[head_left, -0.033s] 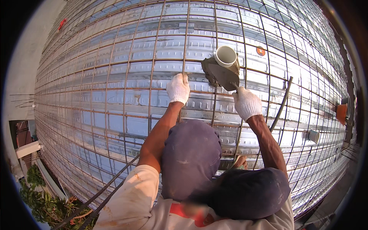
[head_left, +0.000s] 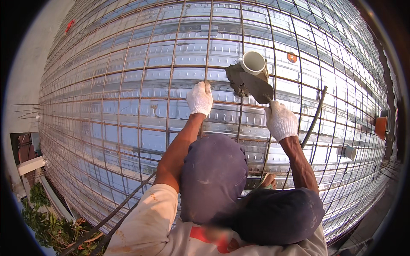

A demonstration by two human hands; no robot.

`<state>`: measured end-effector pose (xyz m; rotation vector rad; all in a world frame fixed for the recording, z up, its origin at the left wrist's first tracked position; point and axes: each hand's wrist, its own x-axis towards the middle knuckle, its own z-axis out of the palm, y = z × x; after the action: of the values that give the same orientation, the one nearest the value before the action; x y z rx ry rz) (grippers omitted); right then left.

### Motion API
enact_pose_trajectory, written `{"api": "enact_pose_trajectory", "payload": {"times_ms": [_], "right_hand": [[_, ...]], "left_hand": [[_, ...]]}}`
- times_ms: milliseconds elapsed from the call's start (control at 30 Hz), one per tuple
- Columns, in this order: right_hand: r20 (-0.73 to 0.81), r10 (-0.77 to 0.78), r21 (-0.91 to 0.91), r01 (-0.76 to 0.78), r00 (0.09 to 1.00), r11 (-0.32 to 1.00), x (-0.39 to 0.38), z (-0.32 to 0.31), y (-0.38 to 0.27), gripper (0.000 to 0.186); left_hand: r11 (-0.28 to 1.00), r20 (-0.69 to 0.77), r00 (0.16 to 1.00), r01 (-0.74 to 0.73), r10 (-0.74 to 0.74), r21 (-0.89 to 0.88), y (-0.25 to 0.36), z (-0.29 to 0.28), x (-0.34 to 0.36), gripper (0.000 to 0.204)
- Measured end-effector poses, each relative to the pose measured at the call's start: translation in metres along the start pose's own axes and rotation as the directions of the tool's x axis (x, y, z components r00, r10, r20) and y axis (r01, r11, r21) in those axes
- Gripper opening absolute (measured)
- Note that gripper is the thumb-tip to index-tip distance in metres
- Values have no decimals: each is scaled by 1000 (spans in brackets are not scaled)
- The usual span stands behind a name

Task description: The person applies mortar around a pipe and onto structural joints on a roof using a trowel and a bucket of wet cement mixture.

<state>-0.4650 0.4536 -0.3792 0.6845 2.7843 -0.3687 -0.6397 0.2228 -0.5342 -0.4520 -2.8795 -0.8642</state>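
Observation:
My right hand [head_left: 282, 121], in a white knit glove, is closed on the handle of a pointing trowel [head_left: 256, 88]. The trowel's blade lies against a patch of wet grey mortar [head_left: 235, 77] around the base of an upright white plastic pipe [head_left: 253, 63]. Gloved in the same white knit, my left hand [head_left: 200, 99] has its fingers closed round a bar of the steel rebar mesh [head_left: 171, 83], left of the mortar. The trowel's handle is mostly hidden inside my right glove.
Ribbed metal decking [head_left: 150, 112] lies beneath the mesh. A dark rod [head_left: 314, 116] slants across the bars right of my right hand. Farther right are a grey pipe stub [head_left: 350, 152] and an orange container [head_left: 381, 126]. Green plants [head_left: 51, 222] show at lower left.
My right hand has shifted slightly right and down, drawing the trowel blade along the mortar, away from the pipe. My left hand keeps its hold on the bar.

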Motion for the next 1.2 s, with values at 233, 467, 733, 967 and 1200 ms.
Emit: {"api": "enact_pose_trajectory", "payload": {"times_ms": [233, 467, 733, 967, 1200], "right_hand": [[88, -135, -50, 140, 987, 989, 22, 1, 10, 32], [-44, 42, 63, -39, 998, 997, -36, -37, 92, 26], [-199, 647, 374, -554, 736, 744, -355, -87, 167, 20], [61, 847, -106, -840, 528, 531, -549, -136, 158, 30], [14, 838, -359, -779, 546, 514, -561, -9, 150, 19]], "left_hand": [[1000, 39, 999, 18, -19, 15, 3, -1, -3, 29], [1000, 32, 999, -10, 11, -11, -1, 1, 1, 28], [984, 176, 975, 113, -137, 139, 21, 2, 2, 44], [973, 182, 969, 130, -165, 191, -5, 4, 12, 65], [951, 244, 955, 94, -170, 294, 10, 8, 10, 64]]}}
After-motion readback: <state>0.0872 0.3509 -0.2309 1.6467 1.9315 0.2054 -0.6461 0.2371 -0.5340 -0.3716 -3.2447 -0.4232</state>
